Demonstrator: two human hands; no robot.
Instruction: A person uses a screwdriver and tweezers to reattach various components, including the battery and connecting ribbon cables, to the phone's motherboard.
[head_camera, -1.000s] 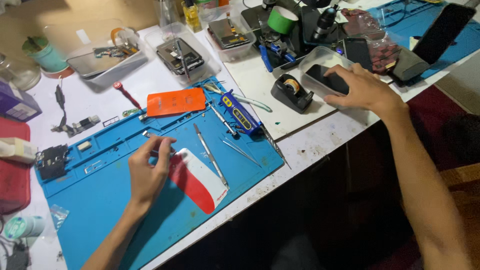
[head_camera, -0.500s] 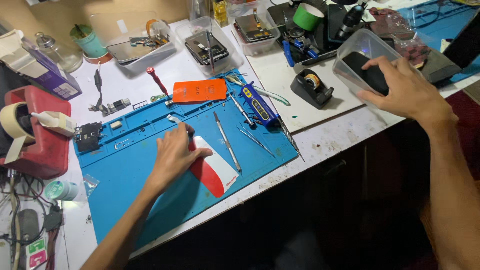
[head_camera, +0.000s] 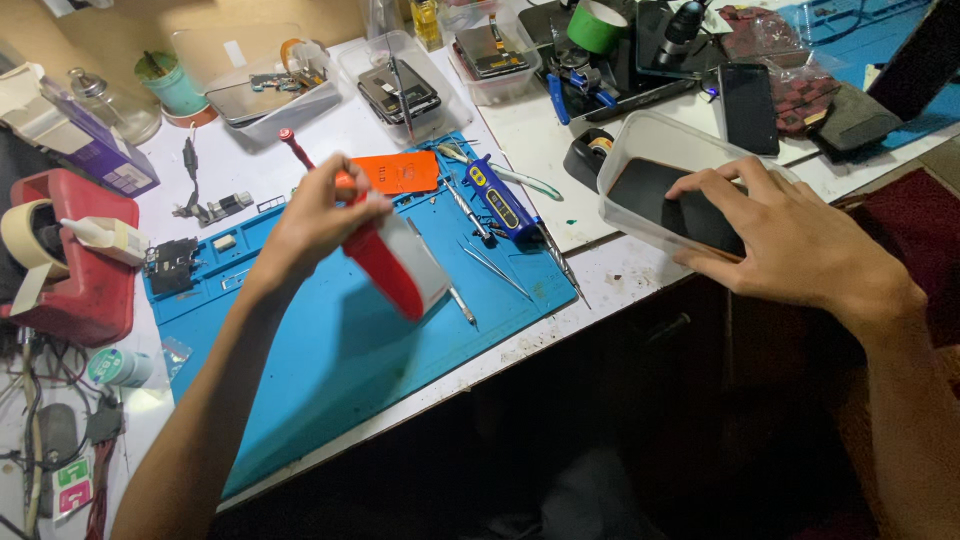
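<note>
Hands grip red phone (head_camera: 395, 262); clear plastic tray (head_camera: 640, 150).

**A red phone and a clear box**

The red phone (head_camera: 395, 262) is lifted up off the blue mat (head_camera: 330, 350) — it tilts, with its red side facing up and a white-grey edge showing on the right. The left hand (head_camera: 315, 215) holds it at the top end.

The clear plastic box (head_camera: 640, 150) sits at the edge of the white table — a dark phone (head_camera: 665, 200) lies flat inside. The right hand (head_camera: 790, 240) rests on it.
</note>
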